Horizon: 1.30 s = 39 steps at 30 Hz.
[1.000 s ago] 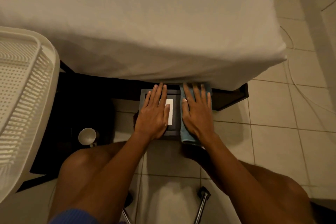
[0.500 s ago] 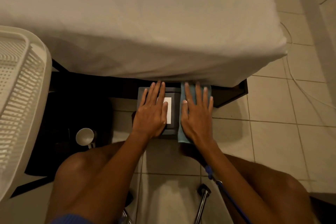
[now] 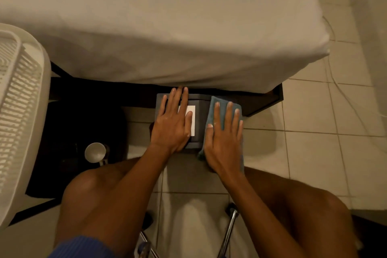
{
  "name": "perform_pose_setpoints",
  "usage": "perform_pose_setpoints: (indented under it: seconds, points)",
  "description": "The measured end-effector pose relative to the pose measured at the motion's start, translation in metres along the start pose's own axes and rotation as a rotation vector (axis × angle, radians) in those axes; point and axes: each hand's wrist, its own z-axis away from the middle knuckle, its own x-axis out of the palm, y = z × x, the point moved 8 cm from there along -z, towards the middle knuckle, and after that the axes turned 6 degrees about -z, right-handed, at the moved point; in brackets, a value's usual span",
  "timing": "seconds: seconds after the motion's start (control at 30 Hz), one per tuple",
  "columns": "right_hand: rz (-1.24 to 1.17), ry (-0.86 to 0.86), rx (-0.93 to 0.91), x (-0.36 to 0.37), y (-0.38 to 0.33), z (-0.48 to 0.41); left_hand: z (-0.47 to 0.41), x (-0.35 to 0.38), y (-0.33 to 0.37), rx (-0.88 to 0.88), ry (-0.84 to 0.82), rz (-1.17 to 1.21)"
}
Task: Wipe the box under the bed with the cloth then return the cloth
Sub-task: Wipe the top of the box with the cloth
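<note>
Box [image 3: 200,119] wiping begins at the right hand [image 3: 223,144]. Its fingers are straight and spread and its palm is flat, pressing the blue cloth [image 3: 223,107] onto the right side of the lid. Nothing is gripped. A flat palm spreads pressure over a wide patch of fabric, which I judge suits a sweeping stroke better than a pinch would. The cloth drapes over the near right edge of the box and hangs toward the floor, so part of it is not touching the top.

The left hand [image 3: 171,125] also lies flat and unclenched, on the left half of the lid, with its thumb across a white label [image 3: 193,128]. It probably pins the box so it does not slide on the smooth tile floor [image 3: 310,153] under the wiping push. Its fingertips reach the hem of the bed [image 3: 167,27]. The box sits at that overhang, its far end against the dark bed frame [image 3: 261,100]. The cloth cannot reach the area under the bracing hand until that hand shifts.

Well off to the left, a white slatted basket [image 3: 21,111] and a pale cup [image 3: 95,152] stand apart from the work.
</note>
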Motion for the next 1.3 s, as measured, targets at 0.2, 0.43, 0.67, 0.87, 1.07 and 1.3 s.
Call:
perform_pose_setpoints:
  seconds: [0.2,0.43,0.67,0.87,1.07,1.3]
  points:
    - [-0.068,-0.014,-0.050,-0.009,0.003,-0.048,0.000,0.003,0.002,0.016,-0.029,-0.065]
    - [-0.053,0.014,-0.052,-0.004,0.002,-0.006,0.000,0.004,0.000,0.007,-0.013,-0.046]
    - [-0.103,0.019,-0.021,-0.006,0.008,-0.003,0.000,0.002,0.001,0.000,-0.011,-0.039]
    - [-0.078,0.004,0.005,-0.008,0.014,-0.046,0.001,0.003,-0.001,-0.017,0.000,-0.027]
    - [-0.054,0.003,-0.014,-0.006,0.014,0.007,0.001,0.001,0.002,-0.018,0.016,-0.036]
    - [-0.097,0.037,0.033,-0.015,0.016,-0.044,-0.001,-0.004,0.002,-0.023,0.015,0.012]
